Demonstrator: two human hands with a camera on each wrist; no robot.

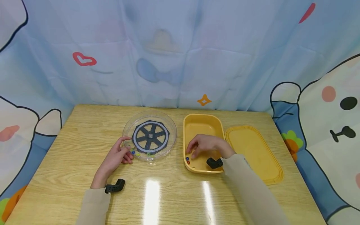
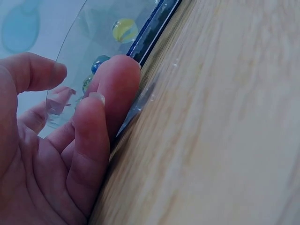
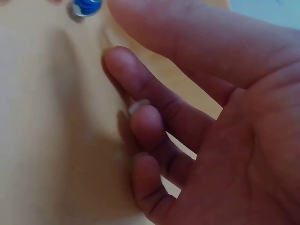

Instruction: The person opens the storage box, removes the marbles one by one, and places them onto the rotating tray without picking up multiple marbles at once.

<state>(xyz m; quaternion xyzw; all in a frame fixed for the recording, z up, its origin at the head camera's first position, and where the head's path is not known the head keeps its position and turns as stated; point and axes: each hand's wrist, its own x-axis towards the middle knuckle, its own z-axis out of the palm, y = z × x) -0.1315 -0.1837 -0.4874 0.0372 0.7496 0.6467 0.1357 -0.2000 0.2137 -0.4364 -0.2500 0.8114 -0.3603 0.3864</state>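
Observation:
My left hand (image 1: 116,154) holds the left rim of a round clear dish (image 1: 172,142). In the left wrist view, its thumb lies at the dish edge, one finger shows through the clear wall and other fingers curl low beside it. Inside the dish by that hand are a blue marble (image 1: 133,152), a yellow-and-clear marble (image 2: 124,31) and several greenish ones. My right hand (image 1: 206,144) reaches into a yellow box (image 1: 203,118), fingers loosely bent and thumb apart. Close to its fingertips lie a blue marble (image 1: 187,158) and a red marble (image 1: 188,162).
A dark six-spoked wheel pattern (image 1: 150,136) shows at the dish's middle. To the right of the box, a yellow lid (image 1: 254,153) lies on the wooden table (image 1: 168,200). Behind the table hangs a printed curtain (image 1: 168,87).

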